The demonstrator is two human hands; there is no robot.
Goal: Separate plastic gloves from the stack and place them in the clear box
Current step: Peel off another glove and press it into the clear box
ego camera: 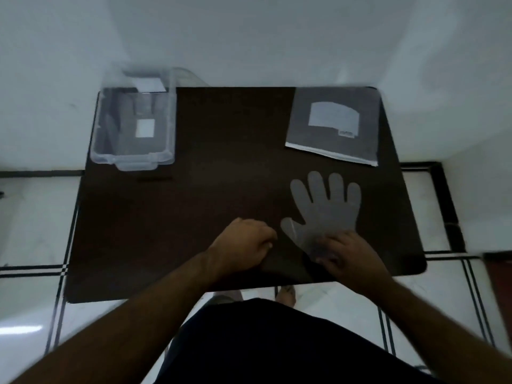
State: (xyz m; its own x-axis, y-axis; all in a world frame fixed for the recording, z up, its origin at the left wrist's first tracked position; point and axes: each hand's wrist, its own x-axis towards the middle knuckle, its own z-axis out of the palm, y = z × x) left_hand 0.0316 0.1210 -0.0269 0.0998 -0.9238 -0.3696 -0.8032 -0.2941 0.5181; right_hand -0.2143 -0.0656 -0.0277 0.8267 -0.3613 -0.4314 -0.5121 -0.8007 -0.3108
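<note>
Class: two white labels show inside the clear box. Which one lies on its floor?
The small square label lies on the clear box floor. The wider label sits up at the far rim.

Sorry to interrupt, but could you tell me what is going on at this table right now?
A person is working on a stack of plastic gloves lying flat on the dark table. The right hand presses on the cuff end, while the left hand is closed into a loose fist just beside the thumb. Whether it pinches a layer is unclear. The clear box sits at the far left corner, and a grey packet lies at the far right.
</note>
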